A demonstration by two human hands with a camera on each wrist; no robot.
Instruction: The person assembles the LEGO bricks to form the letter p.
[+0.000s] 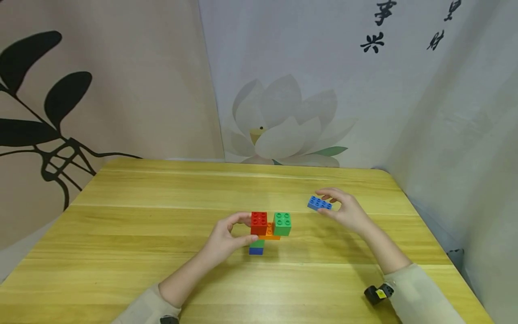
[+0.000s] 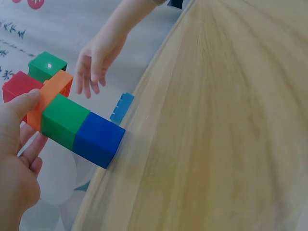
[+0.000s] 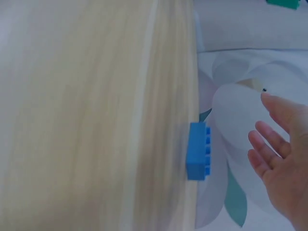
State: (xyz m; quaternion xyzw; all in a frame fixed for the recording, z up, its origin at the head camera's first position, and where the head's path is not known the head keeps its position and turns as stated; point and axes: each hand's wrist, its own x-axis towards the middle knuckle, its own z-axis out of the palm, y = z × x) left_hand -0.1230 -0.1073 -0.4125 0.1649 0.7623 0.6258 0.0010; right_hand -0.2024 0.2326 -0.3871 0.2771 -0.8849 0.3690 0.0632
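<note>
My left hand (image 1: 224,236) grips a stack of joined toy bricks between thumb and fingers. On its top sit a red brick (image 1: 259,222) and a green brick (image 1: 282,223), side by side on an orange brick (image 2: 50,98). Beneath the orange one come a second green brick (image 2: 65,118) and a dark blue brick (image 2: 98,139) at the bottom. A loose blue brick (image 3: 196,151) lies on the table, studs up. Over it hovers my right hand (image 1: 348,211), thumb and fingers spread, apart from the brick in both wrist views.
The wooden table (image 1: 133,216) reaches back to a printed cloth (image 1: 291,54) with a lotus and dark characters. Another cloth (image 1: 461,130) hangs along the right side. A small black device (image 1: 378,294) is strapped at my right wrist.
</note>
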